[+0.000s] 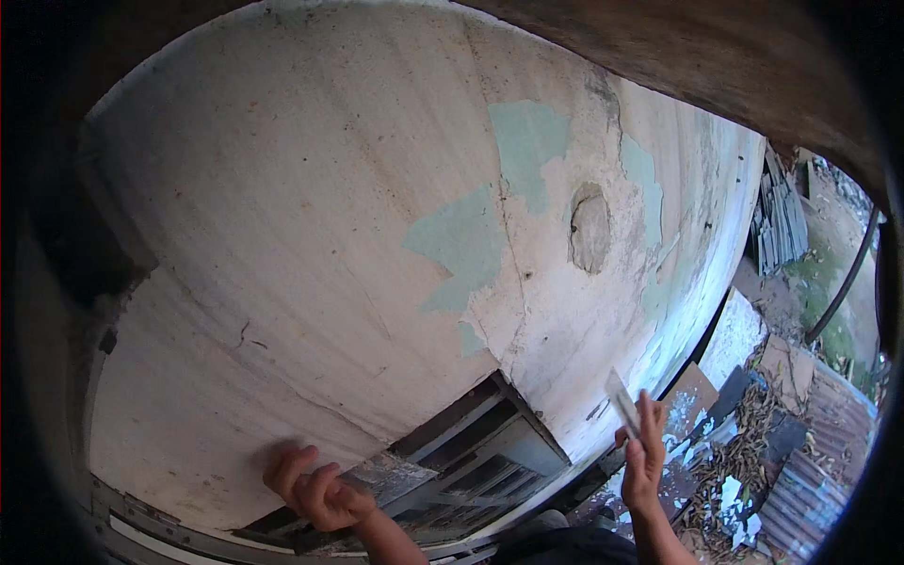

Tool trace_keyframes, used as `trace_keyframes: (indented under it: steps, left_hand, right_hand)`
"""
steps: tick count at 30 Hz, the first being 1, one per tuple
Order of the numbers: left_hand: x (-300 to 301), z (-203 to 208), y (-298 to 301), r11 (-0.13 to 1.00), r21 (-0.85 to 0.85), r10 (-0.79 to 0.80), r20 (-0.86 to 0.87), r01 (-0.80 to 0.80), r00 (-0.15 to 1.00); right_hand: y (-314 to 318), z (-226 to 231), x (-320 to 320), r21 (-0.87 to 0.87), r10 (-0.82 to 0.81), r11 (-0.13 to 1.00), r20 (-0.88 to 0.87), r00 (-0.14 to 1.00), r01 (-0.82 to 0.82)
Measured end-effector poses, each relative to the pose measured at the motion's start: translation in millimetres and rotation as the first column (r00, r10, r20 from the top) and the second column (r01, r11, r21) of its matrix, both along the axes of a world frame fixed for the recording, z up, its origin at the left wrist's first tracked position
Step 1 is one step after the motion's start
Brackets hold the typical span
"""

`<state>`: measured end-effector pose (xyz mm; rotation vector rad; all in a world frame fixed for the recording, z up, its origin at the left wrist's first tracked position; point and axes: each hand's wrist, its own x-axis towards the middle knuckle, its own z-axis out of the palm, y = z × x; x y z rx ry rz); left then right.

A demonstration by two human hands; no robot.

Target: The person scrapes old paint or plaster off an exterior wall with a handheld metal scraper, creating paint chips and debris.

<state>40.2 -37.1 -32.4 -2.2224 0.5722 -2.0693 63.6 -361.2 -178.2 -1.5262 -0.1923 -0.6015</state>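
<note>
Left hand (325, 492) loosely curled, right hand (643, 463) upright

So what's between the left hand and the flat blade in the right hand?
In the head view: a dark-framed slatted window, then a strip of pale wall, going from the left hand to the flat blade.

Wall (282, 217) matt, rough, cracked (mint patches (466, 240) smoother-looking); blade (622, 401) smooth, metal-looking; corrugated sheet (800, 507) dull, ribbed metal.
</note>
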Motion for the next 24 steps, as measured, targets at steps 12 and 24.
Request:
trace_keyframes:
  steps: [12, 24]
  left_hand:
    - [3.0, 2.3, 0.6, 0.973, 0.028, -0.23, -0.04, 0.231, 0.972]
    - [-1.2, 4.6, 3.4, 0.931, 0.09, -0.343, -0.116, 0.354, 0.932]
  right_hand:
    - [77.3, 54.6, 36.7, -0.315, -0.157, 0.916, 0.293, 0.943, 0.25]
    - [40.7, 72.1, 73.9, -0.341, -0.202, 0.883, 0.344, 0.917, 0.322]
